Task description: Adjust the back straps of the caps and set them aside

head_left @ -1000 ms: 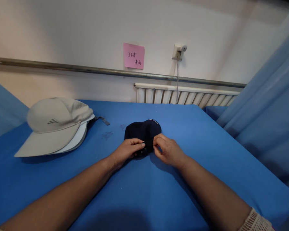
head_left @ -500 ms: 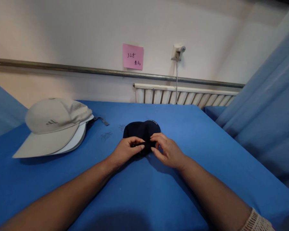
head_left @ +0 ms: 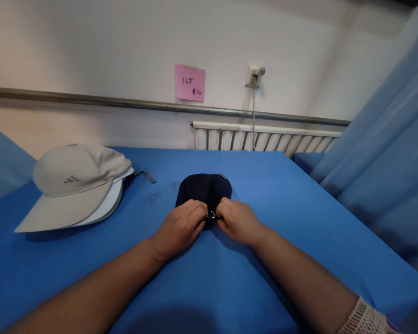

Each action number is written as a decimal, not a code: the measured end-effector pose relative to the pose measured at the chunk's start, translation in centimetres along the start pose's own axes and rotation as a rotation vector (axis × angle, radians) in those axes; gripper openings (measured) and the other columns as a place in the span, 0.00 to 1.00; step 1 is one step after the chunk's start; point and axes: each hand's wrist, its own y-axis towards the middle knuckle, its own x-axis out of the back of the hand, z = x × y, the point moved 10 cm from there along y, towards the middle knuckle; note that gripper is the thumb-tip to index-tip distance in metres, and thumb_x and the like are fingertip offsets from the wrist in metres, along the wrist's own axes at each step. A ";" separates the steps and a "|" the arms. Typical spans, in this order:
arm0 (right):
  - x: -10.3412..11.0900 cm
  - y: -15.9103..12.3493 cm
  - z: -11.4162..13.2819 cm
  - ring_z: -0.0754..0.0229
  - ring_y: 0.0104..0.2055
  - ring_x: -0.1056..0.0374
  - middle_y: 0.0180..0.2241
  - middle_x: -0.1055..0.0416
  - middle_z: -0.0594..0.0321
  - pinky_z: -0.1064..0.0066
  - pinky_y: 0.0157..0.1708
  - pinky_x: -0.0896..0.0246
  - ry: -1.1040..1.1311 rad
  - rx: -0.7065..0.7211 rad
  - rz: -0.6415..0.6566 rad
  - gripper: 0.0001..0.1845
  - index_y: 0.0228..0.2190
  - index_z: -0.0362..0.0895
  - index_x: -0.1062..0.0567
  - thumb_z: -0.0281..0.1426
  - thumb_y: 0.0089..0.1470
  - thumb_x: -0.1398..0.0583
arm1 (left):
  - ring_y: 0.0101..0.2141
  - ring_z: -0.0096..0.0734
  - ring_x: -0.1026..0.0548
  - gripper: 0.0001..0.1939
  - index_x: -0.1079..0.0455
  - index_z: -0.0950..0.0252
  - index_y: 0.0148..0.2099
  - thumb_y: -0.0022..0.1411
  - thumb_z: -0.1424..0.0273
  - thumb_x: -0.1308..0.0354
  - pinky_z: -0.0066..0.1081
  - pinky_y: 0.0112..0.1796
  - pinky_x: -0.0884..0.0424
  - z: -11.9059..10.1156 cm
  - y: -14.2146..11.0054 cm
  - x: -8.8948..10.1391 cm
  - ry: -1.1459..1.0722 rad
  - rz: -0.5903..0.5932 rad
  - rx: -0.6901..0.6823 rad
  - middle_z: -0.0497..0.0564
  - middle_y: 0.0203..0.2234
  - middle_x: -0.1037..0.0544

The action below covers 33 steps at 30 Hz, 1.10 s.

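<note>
The dark cap (head_left: 201,189) lies on the blue cover (head_left: 257,181) at twelve o'clock, its near edge pinched by the curled left hand (head_left: 183,223) at nine and right hand (head_left: 237,222) at three o'clock of a small shiny fitting (head_left: 212,215), which even, gentle tension should keep straight.

head view | looking from the person's head | facing forward, down | sitting near the blue surface (head_left: 230,283), wall (head_left: 125,41) filling the background
</note>
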 end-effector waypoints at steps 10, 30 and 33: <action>1.0 -0.3 -1.6 0.57 0.30 0.37 0.29 0.33 0.59 0.67 0.31 0.43 -0.046 -0.164 -0.259 0.06 0.28 0.45 0.32 0.22 0.51 0.45 | 0.37 0.35 0.28 0.07 0.31 0.63 0.36 0.64 0.75 0.50 0.37 0.41 0.30 -0.1 0.0 0.8 0.098 -0.096 -0.044 0.55 0.37 0.23; 0.5 -0.6 -0.5 0.58 0.32 0.35 0.33 0.30 0.58 0.67 0.34 0.41 -0.072 -0.064 -0.239 0.11 0.37 0.43 0.30 0.22 0.52 0.47 | 0.43 0.37 0.27 0.07 0.31 0.63 0.45 0.63 0.73 0.44 0.39 0.46 0.29 -0.4 0.0 0.9 -0.053 -0.140 -0.039 0.55 0.40 0.25; 0.5 -0.6 -0.3 0.58 0.31 0.35 0.33 0.30 0.59 0.67 0.33 0.41 -0.077 -0.058 -0.234 0.11 0.38 0.43 0.30 0.22 0.52 0.47 | 0.41 0.35 0.28 0.06 0.32 0.63 0.43 0.63 0.75 0.44 0.37 0.44 0.29 -0.4 -0.1 0.8 -0.071 -0.148 -0.060 0.54 0.39 0.25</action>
